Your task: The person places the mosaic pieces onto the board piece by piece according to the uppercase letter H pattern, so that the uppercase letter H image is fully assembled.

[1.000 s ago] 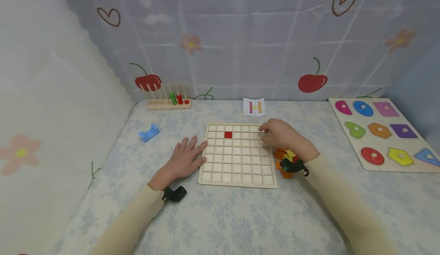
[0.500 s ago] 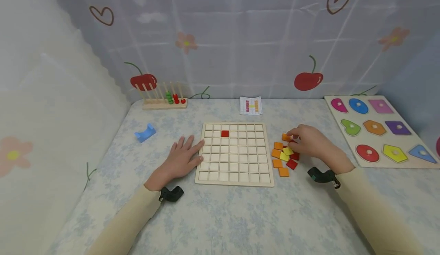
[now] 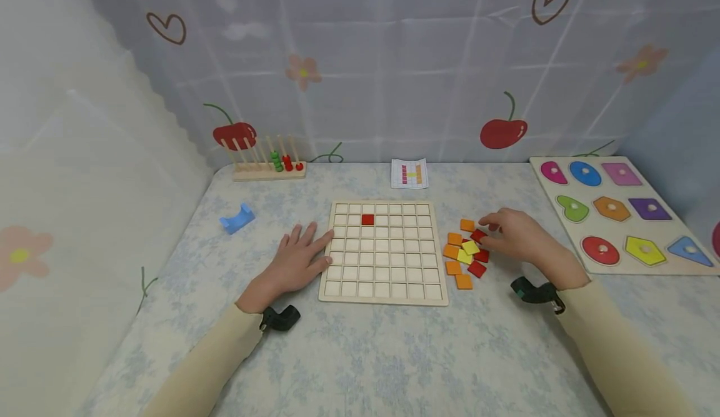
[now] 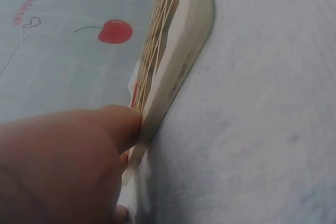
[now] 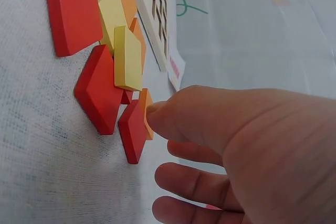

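A wooden grid board (image 3: 388,257) lies mid-table, with one red tile (image 3: 367,219) in a cell of its second row. My left hand (image 3: 297,262) rests spread at the board's left edge; the left wrist view shows the thumb (image 4: 118,124) touching the rim. Right of the board is a loose pile of orange tiles (image 3: 454,268), yellow tiles (image 3: 470,247) and red tiles (image 3: 477,269). My right hand (image 3: 520,239) hovers at the pile's right side, fingers beside a red tile (image 5: 133,132). Between thumb and fingers I see nothing held.
Behind the board lies a pattern card (image 3: 409,174). A bead abacus (image 3: 270,172) stands back left, with a blue curved piece (image 3: 237,219) in front of it. To the right is a shape puzzle board (image 3: 615,217). A patterned curtain (image 3: 382,79) hangs behind the table.
My right hand has gone from the board's upper right corner over to the tile pile, then slightly further right, off the orange tile. The left hand stays put; the head view shifted a little.
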The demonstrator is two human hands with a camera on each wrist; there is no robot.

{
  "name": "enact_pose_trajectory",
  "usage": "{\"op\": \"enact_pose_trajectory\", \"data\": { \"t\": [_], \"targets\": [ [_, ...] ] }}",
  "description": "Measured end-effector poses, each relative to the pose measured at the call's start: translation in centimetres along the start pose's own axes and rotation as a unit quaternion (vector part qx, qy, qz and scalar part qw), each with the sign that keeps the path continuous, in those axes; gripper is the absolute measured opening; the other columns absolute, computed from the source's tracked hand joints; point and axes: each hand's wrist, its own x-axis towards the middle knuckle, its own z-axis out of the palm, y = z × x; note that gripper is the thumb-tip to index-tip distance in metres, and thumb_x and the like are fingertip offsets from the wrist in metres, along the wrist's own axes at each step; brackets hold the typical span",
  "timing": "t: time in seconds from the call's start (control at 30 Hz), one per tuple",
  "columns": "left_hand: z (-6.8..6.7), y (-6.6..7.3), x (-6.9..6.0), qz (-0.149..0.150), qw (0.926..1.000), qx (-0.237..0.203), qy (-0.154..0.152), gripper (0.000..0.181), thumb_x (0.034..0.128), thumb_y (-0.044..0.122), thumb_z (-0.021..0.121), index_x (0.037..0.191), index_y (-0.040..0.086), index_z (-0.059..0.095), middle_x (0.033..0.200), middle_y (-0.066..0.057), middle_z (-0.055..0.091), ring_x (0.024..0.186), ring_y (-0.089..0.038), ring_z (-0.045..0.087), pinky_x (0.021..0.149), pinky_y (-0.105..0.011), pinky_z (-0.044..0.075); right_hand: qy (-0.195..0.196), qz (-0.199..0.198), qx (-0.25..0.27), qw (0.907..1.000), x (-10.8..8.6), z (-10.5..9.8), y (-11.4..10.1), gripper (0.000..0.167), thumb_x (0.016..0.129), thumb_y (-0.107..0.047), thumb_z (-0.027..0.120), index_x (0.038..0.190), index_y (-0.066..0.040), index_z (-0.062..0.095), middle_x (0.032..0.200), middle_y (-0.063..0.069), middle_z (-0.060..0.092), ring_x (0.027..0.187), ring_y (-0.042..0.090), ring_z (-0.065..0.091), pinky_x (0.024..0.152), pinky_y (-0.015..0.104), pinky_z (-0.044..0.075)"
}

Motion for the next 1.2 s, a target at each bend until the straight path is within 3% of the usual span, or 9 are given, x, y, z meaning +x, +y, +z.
{"op": "enact_pose_trajectory", "data": {
  "t": [0.43, 0.8, 1.2],
  "targets": [
    [0.0, 0.0, 0.0, 0.001, 1.0000, 0.002, 0.004, 0.060, 0.1078, 0.036, 0.049, 0.161, 0.014, 0.033, 0.169, -0.028, 0.013, 0.155, -0.056, 0.002, 0.120, -0.074, 0.008, 0.004, -0.010, 0.005, 0.9999, 0.0, 0.9, 0.5, 0.043, 0.086, -0.017, 0.080, 0.121, 0.006, 0.070, 0.098, 0.017, 0.069, 0.087, 0.026, 0.060, 0.078, 0.044, 0.060],
    [0.0, 0.1, -0.1, 0.001, 1.0000, -0.004, 0.002, 0.061, 0.1077, 0.036, 0.050, 0.162, 0.014, 0.033, 0.169, -0.028, 0.011, 0.155, -0.055, 0.000, 0.121, -0.074, 0.007, 0.021, -0.004, -0.007, 0.9997, 0.1, 1.6, 0.5, 0.031, 0.088, -0.015, 0.076, 0.113, 0.003, 0.073, 0.091, 0.013, 0.064, 0.082, 0.024, 0.054, 0.073, 0.039, 0.053],
    [-0.2, 0.2, -0.1, -0.003, 1.0000, -0.006, -0.004, 0.061, 0.1080, 0.036, 0.049, 0.162, 0.015, 0.031, 0.169, -0.027, 0.010, 0.155, -0.054, -0.001, 0.122, -0.073, 0.005, 0.020, 0.019, -0.002, 0.9996, 0.3, 2.0, 0.8, 0.033, 0.088, -0.014, 0.075, 0.115, 0.003, 0.072, 0.099, 0.020, 0.064, 0.088, 0.030, 0.056, 0.080, 0.048, 0.056]
  ]
}}
